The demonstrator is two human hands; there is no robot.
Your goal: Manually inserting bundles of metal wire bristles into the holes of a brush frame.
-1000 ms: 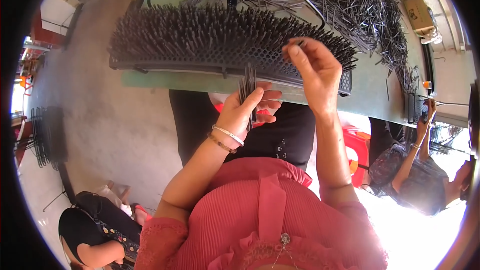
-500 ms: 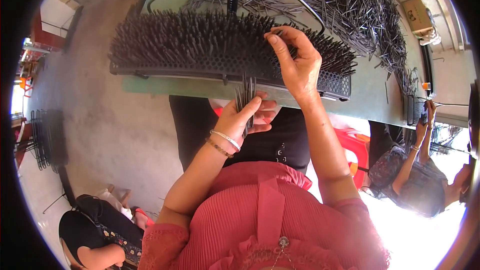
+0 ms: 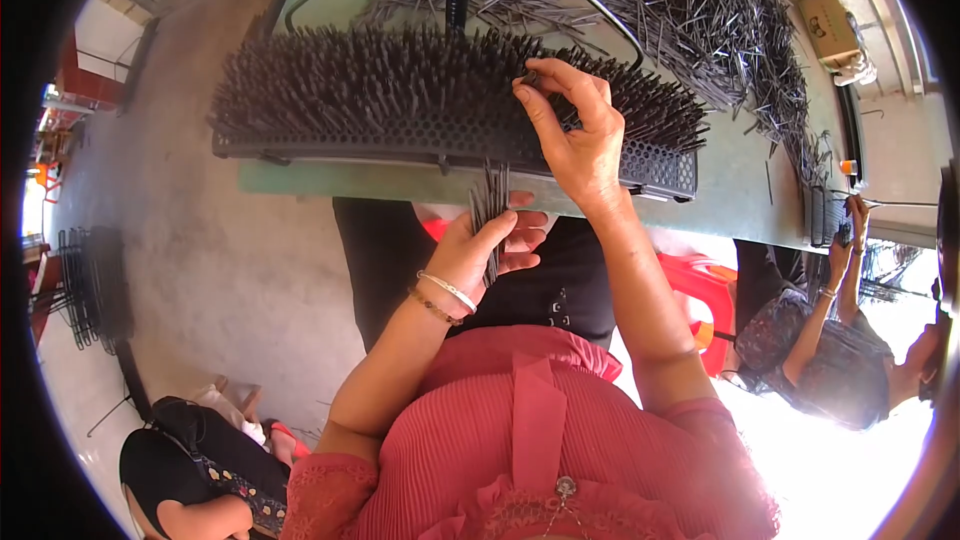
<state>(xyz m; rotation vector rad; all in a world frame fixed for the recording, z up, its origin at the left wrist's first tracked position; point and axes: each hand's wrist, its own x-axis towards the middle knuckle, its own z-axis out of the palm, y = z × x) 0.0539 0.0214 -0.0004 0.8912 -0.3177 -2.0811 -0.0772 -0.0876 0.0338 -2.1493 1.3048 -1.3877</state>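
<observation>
From here, the left hand [image 3: 472,248] holds a loose bundle of thin dark sticks [image 3: 488,196], tips poking out beyond its grip. Ahead of it, over a bristling perforated rack [image 3: 380,138], the right hand [image 3: 585,148] pinches something small and dark [image 3: 529,80]. The sticks look light, stiff and slippery, probably best gripped around their middles.

Strong glare lower right, burnt to white; haze over nearby red sleeve [image 3: 705,440]. Worktop [image 3: 735,175] moderately lit. Fisheye curvature toward black rim.
</observation>
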